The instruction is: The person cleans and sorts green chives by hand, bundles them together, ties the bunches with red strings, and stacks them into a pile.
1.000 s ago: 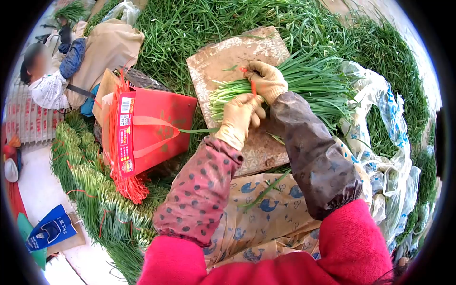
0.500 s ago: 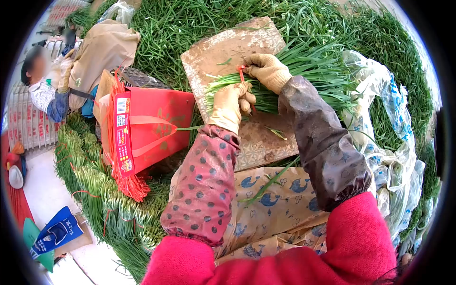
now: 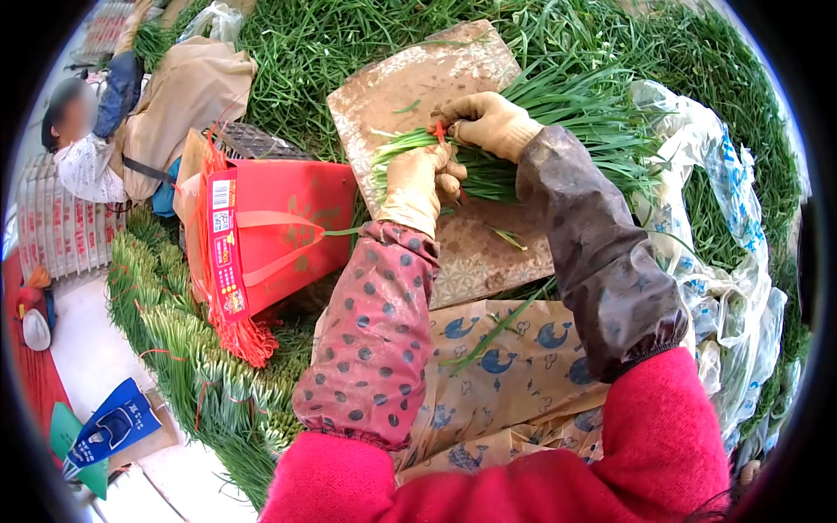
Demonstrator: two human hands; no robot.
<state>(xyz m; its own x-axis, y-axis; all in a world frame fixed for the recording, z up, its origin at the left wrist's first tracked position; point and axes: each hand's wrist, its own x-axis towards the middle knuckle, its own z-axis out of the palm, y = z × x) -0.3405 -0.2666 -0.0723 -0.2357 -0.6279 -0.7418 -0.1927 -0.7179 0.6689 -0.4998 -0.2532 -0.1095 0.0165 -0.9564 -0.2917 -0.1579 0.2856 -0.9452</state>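
Note:
A bunch of garlic chives (image 3: 567, 135) lies across a worn, dirt-stained board (image 3: 462, 70), its pale cut ends to the left. Around the bunch near those ends runs a red tie (image 3: 439, 132). My left hand (image 3: 420, 181), in a tan glove, is closed around the stems just below the tie. The gloved right hand (image 3: 493, 125) pinches at the top of the tie, its fingertips partly hidden. Loose cut leaves (image 3: 506, 238) rest on the board.
Left of the board stands a red bag (image 3: 288, 231) with red ties (image 3: 240, 336) hanging from it. Tied bunches (image 3: 205, 357) are stacked beyond. Loose chives (image 3: 331, 61) pile behind; plastic bags (image 3: 732, 218) lie at right. Another person (image 3: 91, 170) sits at far left.
Both hands stay at the bunch and the red tie, with only slight finger movement. The person at far left has raised an arm. The view has shifted slightly.

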